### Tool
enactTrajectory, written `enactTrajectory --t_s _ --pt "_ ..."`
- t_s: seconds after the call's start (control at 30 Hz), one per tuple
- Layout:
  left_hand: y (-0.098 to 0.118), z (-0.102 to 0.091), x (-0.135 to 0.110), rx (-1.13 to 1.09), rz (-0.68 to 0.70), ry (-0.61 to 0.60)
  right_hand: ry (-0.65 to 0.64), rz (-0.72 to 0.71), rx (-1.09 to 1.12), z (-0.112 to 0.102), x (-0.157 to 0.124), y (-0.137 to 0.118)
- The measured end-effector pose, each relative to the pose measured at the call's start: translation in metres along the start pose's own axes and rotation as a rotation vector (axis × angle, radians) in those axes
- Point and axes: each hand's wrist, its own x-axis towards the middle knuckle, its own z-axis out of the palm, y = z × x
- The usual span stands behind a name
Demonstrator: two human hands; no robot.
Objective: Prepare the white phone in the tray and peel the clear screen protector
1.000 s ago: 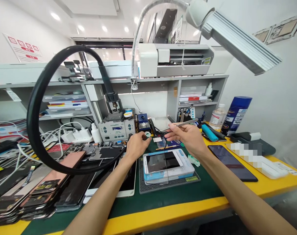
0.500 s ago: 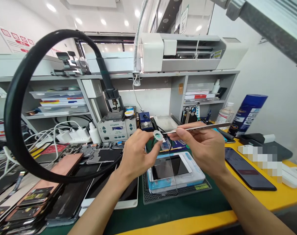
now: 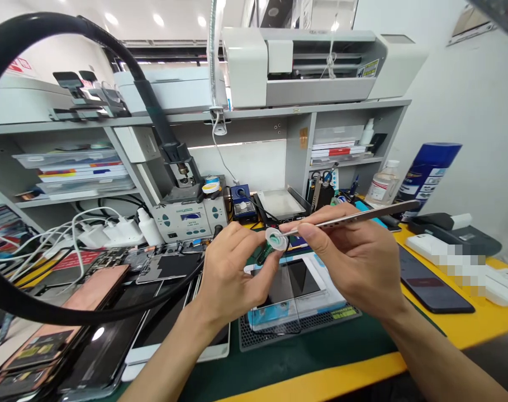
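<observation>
My left hand [image 3: 232, 273] is closed, pinching a small green syringe barrel [image 3: 275, 240] between thumb and forefinger. Its wide whitish flanged end faces me, and some green shows inside the opening. A thin flat metal spatula [image 3: 375, 213] is gripped in my right hand [image 3: 358, 265], its narrow tip reaching left to the syringe's open end. Whether the tip is inside the opening or against the rim is hard to tell. Below both hands, a white-framed tablet [image 3: 308, 276] lies on a blue-and-white box, with a clear glass panel [image 3: 279, 321] in front of it.
A black cable hose [image 3: 111, 317] loops around the left side from the grey rework station [image 3: 190, 220]. Stacked phones and screens [image 3: 107, 279] cover the left bench. On the right are a dark phone [image 3: 433, 285], a blue spray can [image 3: 432, 173] and a clear bottle [image 3: 381, 187].
The view has shifted, so the background sits further left and higher. The spatula tip now appears further over the syringe's opening, and more of the green barrel shows.
</observation>
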Motion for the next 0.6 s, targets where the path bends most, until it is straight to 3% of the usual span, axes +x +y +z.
enactTrajectory --t_s 0.6 --pt "0.0003 0.002 -0.0003 -0.046 0.038 0.019 -0.002 -0.104 -0.103 -0.0009 0.0008 0.0032"
